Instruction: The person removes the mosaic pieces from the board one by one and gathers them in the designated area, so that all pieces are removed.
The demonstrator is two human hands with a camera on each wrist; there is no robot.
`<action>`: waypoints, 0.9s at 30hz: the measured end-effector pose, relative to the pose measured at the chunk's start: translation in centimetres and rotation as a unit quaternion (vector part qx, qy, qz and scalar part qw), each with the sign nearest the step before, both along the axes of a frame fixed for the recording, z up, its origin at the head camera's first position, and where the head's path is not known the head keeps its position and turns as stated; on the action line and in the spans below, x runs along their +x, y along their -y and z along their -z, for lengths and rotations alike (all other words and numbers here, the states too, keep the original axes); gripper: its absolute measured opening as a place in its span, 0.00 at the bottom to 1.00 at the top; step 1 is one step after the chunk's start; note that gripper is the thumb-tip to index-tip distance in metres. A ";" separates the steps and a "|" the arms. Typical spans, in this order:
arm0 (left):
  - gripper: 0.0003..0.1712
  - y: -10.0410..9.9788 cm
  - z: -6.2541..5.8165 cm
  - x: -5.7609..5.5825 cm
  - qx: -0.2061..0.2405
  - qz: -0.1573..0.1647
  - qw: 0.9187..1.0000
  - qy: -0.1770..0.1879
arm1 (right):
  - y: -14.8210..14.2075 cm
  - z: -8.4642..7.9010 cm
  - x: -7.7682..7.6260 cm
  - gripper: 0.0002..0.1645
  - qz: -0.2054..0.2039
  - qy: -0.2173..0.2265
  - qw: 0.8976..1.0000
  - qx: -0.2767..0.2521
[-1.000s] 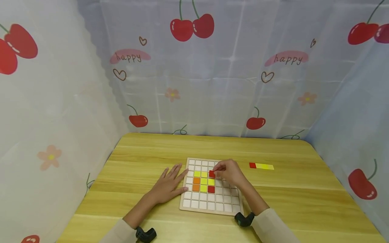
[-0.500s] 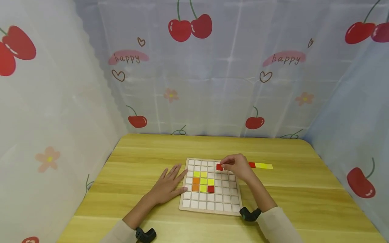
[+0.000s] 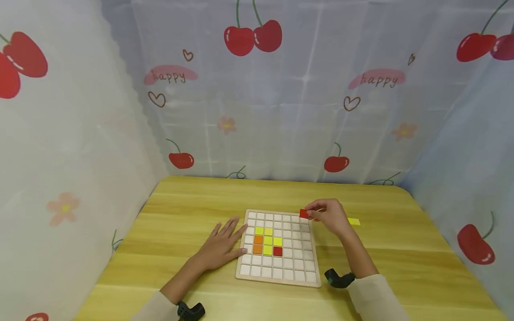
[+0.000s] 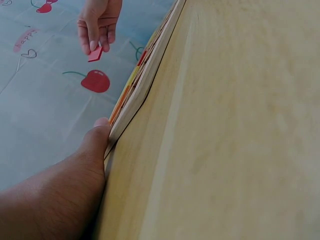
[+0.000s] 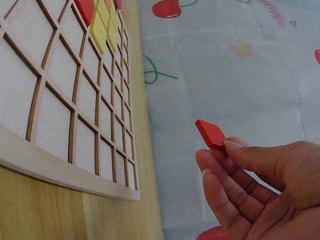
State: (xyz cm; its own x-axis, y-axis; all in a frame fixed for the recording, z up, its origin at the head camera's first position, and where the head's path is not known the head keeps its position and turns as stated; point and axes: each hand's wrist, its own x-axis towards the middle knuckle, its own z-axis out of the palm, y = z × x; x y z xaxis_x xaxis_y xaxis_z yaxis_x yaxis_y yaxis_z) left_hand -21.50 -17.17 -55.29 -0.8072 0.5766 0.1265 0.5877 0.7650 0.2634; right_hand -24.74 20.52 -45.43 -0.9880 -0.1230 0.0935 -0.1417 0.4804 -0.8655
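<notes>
A red square tile (image 5: pixel 211 135) is pinched between the thumb and fingers of my right hand (image 3: pixel 330 217), raised over the far right corner of a wooden grid board (image 3: pixel 278 281). On the board, yellow tiles (image 3: pixel 267 240), two orange tiles (image 3: pixel 258 244) and one red tile (image 3: pixel 277 252) sit in the left and middle cells. My left hand (image 3: pixel 222 244) lies with fingers spread along the board's left edge, the thumb (image 4: pixel 95 137) touching the rim. Behind my right hand, a yellow tile (image 3: pixel 354 221) shows on the table; whatever lies beside it is hidden.
The wooden table (image 3: pixel 192 200) carries the board near its middle. Cherry-printed curtains (image 3: pixel 257 111) rise behind it and on both sides. Each wrist wears a black device (image 3: pixel 339 278).
My right hand has lifted the red tile out from beside the yellow tiles and carried it right and away, toward the far right corner. My left hand has stayed in place.
</notes>
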 end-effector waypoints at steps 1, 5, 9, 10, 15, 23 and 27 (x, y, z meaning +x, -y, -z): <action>0.45 0.1 0.0 0.0 -0.001 -0.001 1.000 -0.002 | -0.2 0.0 -0.1 0.07 0.002 0.000 1.000 -0.002; 0.45 0.4 0.1 0.0 0.001 -0.003 1.000 -0.013 | -0.7 -0.3 -0.3 0.08 0.012 -0.004 1.000 -0.012; 0.45 0.3 0.2 0.0 0.014 0.004 1.000 -0.014 | -1.5 -0.6 -0.1 0.09 0.030 -0.006 1.000 -0.004; 0.45 0.3 0.3 0.0 0.016 0.005 1.000 -0.013 | -1.7 -0.7 0.0 0.09 0.033 -0.005 0.999 -0.003; 0.44 0.1 0.4 0.2 0.018 0.006 1.000 -0.011 | -2.8 -0.6 0.3 0.10 0.040 -0.015 0.999 0.006; 0.44 0.1 0.0 0.5 0.021 0.007 1.000 -0.008 | -3.8 -0.7 0.1 0.11 0.056 -0.026 0.998 0.013; 0.44 0.0 0.1 0.4 0.021 0.007 1.000 -0.011 | -4.3 -0.7 0.2 0.12 0.063 -0.024 0.998 0.012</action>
